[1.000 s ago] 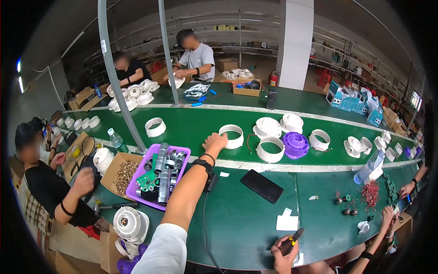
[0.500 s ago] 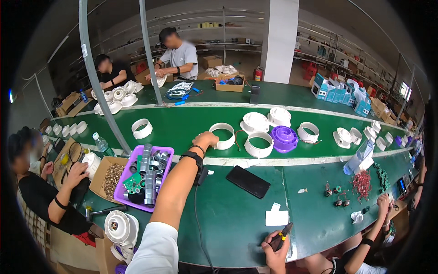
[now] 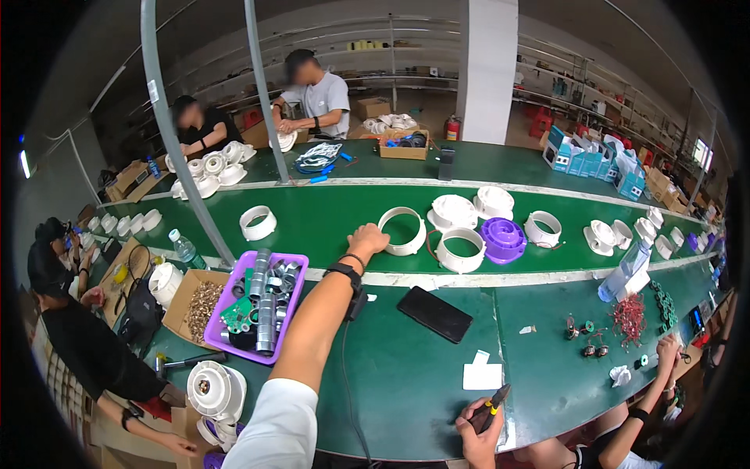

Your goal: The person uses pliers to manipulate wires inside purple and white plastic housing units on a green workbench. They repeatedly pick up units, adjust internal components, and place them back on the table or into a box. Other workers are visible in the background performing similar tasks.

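My left hand (image 3: 367, 241) reaches over to the green belt, its fingers closed on the near left wall of a white plastic ring (image 3: 403, 231). Part of that grip is hidden behind the hand. Low in the view, my right hand (image 3: 480, 438) is wrapped round a pair of pliers (image 3: 492, 408) with black and yellow handles, jaws pointing up. Right of the held ring stand another white ring (image 3: 459, 252), white round housings (image 3: 453, 213) and a purple round housing (image 3: 504, 240). A thin reddish wire shows between the rings.
A black phone (image 3: 435, 314) and white paper (image 3: 483, 376) lie on the bench. Left are a purple basket (image 3: 294, 316) of metal cylinders, a cardboard box (image 3: 178, 314) of small brass-coloured parts and a hammer (image 3: 191, 361). A water bottle (image 3: 626, 270) and red wires (image 3: 629, 320) are right. Co-workers sit around.
The whole view has shifted slightly to the right. My left hand stays on the ring and my right keeps the pliers. A left-hand co-worker's hand has left a white part and dropped lower.
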Demonstrator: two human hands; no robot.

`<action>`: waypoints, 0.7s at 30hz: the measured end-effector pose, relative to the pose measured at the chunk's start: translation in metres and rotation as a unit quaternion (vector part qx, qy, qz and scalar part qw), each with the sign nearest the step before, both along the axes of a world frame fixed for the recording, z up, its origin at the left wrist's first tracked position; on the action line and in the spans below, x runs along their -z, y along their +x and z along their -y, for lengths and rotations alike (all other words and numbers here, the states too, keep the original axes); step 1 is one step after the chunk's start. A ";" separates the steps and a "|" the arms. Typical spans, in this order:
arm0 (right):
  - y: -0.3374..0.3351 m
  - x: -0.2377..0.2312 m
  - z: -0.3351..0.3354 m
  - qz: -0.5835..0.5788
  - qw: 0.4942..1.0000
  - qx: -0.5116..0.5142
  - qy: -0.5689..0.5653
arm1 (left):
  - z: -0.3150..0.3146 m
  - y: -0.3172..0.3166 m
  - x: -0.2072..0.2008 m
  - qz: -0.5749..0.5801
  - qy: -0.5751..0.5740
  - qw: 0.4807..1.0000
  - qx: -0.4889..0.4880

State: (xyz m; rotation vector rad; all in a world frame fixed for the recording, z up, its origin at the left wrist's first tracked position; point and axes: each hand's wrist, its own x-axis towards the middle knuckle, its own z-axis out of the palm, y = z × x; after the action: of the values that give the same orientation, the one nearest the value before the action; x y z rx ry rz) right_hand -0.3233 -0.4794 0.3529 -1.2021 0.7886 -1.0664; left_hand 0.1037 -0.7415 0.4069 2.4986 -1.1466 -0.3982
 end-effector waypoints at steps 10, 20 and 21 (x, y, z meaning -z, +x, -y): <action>-0.003 0.003 -0.001 0.016 1.000 0.009 0.000 | -0.013 -0.013 -0.025 0.005 -0.028 0.999 -0.041; 0.006 -0.014 0.010 0.016 0.999 0.035 -0.033 | -0.011 0.013 -0.014 0.078 -0.164 0.983 -0.020; 0.008 -0.017 0.009 0.032 0.999 0.027 -0.013 | -0.015 0.023 -0.019 0.125 -0.225 0.966 -0.016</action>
State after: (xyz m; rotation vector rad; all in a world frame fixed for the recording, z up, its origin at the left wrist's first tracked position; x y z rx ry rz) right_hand -0.3152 -0.4883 0.3694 -1.1695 0.7636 -1.1571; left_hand 0.1270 -0.7266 0.4263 2.1969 -1.1336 0.1809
